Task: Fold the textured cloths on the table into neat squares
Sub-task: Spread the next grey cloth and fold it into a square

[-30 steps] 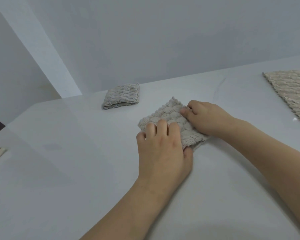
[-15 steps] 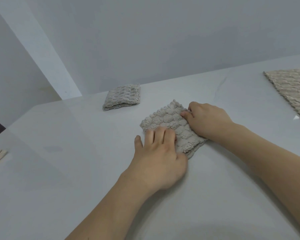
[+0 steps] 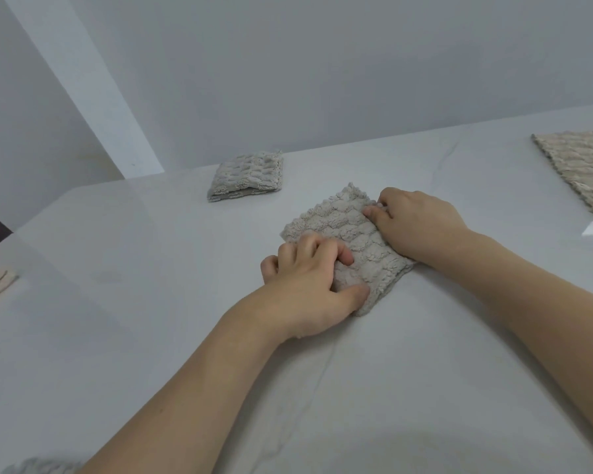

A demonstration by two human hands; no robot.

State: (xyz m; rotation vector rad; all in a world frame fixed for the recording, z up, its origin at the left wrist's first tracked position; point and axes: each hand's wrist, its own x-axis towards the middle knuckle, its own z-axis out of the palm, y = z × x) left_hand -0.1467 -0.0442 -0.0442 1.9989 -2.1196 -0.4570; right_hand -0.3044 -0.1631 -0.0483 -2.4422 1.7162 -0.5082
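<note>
A pale glossy counter [image 3: 151, 336] meets a plain grey wall [image 3: 356, 80]. At its middle lies a folded cloth [image 3: 353, 241]; the left hand [image 3: 308, 285] grips its near edge with curled fingers, and the right hand [image 3: 421, 227] pinches its right edge. Another folded square [image 3: 245, 176] sits farther back.

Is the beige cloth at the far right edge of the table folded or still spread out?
Spread out. The beige cloth lies flat in one layer on the table, cut off by the frame, unlike the folded cloth.
</note>
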